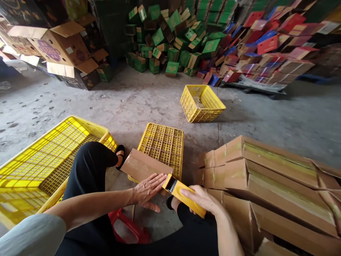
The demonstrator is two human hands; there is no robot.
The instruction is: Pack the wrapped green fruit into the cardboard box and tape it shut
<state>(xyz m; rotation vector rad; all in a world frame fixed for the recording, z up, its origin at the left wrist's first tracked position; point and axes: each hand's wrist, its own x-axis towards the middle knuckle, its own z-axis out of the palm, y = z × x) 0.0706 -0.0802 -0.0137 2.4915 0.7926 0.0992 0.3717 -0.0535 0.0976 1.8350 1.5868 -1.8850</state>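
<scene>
My left hand (149, 189) lies with its fingers stretched out on the near edge of a brown cardboard piece (144, 165). The cardboard rests over the near part of a yellow plastic crate (166, 142) that seems to be upside down between my legs. Wrapped round a yellow carton stapler (188, 197), my right hand (204, 201) is closed. The stapler's front end touches or nearly touches my left fingertips at the cardboard's right corner; I cannot tell which. The underside of the cardboard is hidden.
Flattened brown cartons (279, 177) are stacked at my right. A large yellow crate (53, 142) stands at my left, a smaller yellow crate (202, 105) ahead. Below me is a red stool (130, 225). Green boxes (170, 42) and red boxes (266, 49) are heaped at the back.
</scene>
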